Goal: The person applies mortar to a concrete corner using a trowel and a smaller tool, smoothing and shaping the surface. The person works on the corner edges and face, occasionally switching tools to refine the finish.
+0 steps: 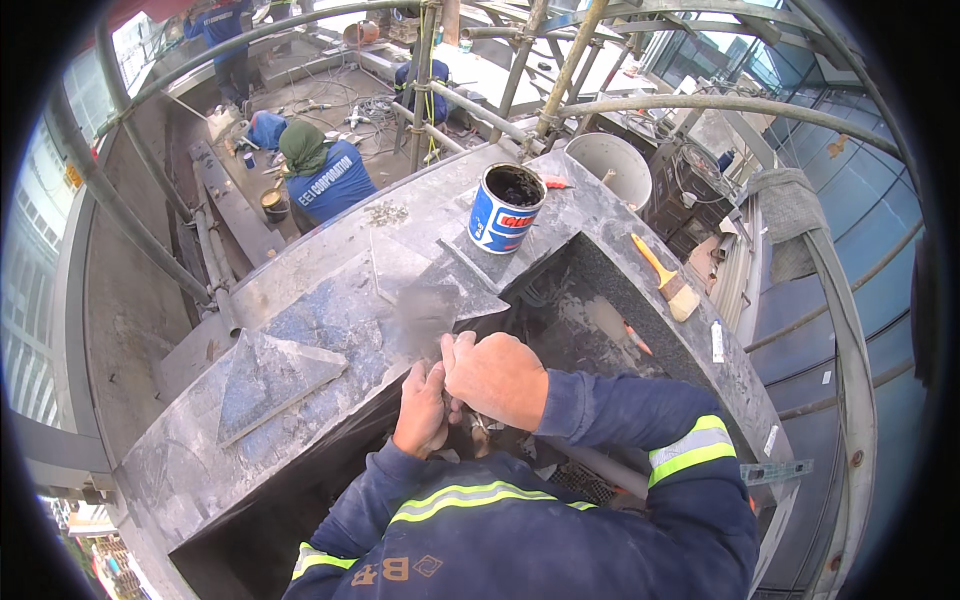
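My left hand point(422, 411) and my right hand point(497, 378) are close together over the near edge of a grey stone ledge point(200, 460). Both sets of fingers are curled, and what they pinch is hidden. Just beyond my fingertips is a smeared grey patch that I cannot make out. Triangular stone offcuts point(275, 382) lie on the ledge left of my hands. Farther off stands an opened blue, white and red tin point(507, 208) with dark stuff inside. To the right, a paintbrush point(667, 280) with a yellow handle rests on the stone rim.
A dark recess point(580, 300) drops between the stone slabs, with an orange-tipped stick point(637, 338) in it. Beyond are a white bucket point(612, 168) and scaffold poles point(570, 65). A co-worker in a blue shirt point(330, 185) crouches below at left; other people are farther back.
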The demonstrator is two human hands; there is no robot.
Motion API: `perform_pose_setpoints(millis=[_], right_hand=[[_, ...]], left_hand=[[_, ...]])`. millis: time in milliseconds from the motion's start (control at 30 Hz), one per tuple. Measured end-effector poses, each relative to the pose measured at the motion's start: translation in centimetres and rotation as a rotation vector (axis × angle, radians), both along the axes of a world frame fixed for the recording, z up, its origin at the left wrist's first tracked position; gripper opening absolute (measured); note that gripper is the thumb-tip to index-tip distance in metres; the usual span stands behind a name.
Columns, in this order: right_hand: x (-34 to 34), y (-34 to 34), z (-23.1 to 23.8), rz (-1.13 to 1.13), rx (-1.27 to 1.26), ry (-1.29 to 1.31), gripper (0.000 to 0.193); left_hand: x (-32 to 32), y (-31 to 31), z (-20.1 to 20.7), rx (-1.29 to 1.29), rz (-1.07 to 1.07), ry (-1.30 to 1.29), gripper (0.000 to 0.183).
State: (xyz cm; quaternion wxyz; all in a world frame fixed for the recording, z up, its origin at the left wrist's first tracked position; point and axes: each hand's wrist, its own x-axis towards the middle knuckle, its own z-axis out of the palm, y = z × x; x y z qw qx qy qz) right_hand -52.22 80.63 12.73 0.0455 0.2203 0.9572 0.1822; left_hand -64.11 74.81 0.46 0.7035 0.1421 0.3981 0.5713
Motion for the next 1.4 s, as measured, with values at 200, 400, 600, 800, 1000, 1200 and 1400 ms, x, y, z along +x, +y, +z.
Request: perform_pose_setpoints(millis=[200, 400, 600, 800, 1000, 1200, 1400], right_hand=[[0.8, -0.6, -0.6, 0.125, 0.036, 0.016, 0.028], [0.1, 0.5, -0.2, 0.026, -0.003, 0.007, 0.035], [-1.9, 4.8, -1.1, 0.050, -0.213, -0.005, 0.028], [-1.5, 4.8, -2.0, 0.027, -0.170, 0.042, 0.020], [-0.3, 2.0, -1.8, 0.016, -0.115, 0.012, 0.018], [0.3, 0.6, -1.8, 0.037, -0.052, 0.085, 0.015], [1.4, 2.0, 0.5, 0.021, 0.006, 0.079, 0.020]], left_hand=[[-0.3, 0.4, 0.0, 0.002, 0.000, 0.014, 0.016], [-0.4, 0.0, 0.3, -0.006, -0.002, 0.074, 0.016], [-0.6, 0.5, -0.1, 0.070, -0.020, 0.044, 0.017], [-0.5, 0.3, 0.4, 0.041, -0.018, 0.069, 0.024], [-0.3, 0.4, 1.3, 0.014, -0.021, 0.096, 0.021], [-1.5, 0.2, -1.3, 0.060, -0.064, 0.045, 0.017], [-0.7, 0.1, 0.2, -0.003, -0.020, 0.064, 0.020]])
